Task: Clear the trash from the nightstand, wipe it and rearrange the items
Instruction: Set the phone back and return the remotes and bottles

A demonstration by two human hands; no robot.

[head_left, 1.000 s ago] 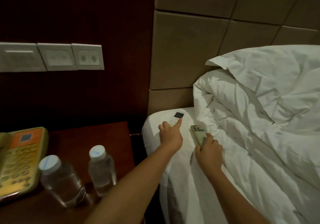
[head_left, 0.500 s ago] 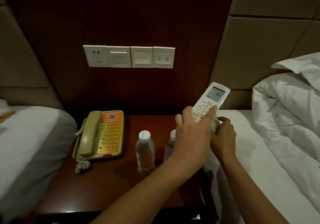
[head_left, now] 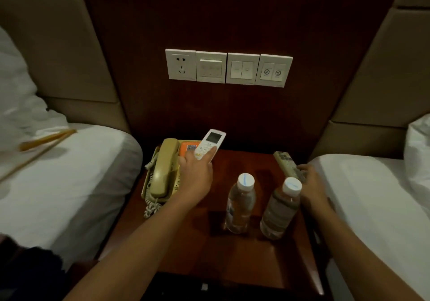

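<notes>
Over the nightstand point(head_left: 260, 263), the left hand point(head_left: 195, 175) grips a white remote point(head_left: 210, 143) above the phone point(head_left: 162, 170). The right hand point(head_left: 310, 184) holds a grey remote point(head_left: 285, 162) at the right edge behind two water bottles point(head_left: 240, 204), likely to set both remotes back in place

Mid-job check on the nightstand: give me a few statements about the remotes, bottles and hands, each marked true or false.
1. The left hand holds the white remote above the telephone. True.
2. The right hand is empty. False: it holds the grey remote at the nightstand's right edge.
3. Both water bottles stand upright with caps on. True.
4. The handset is off its cradle. False: it rests on the telephone.
</notes>
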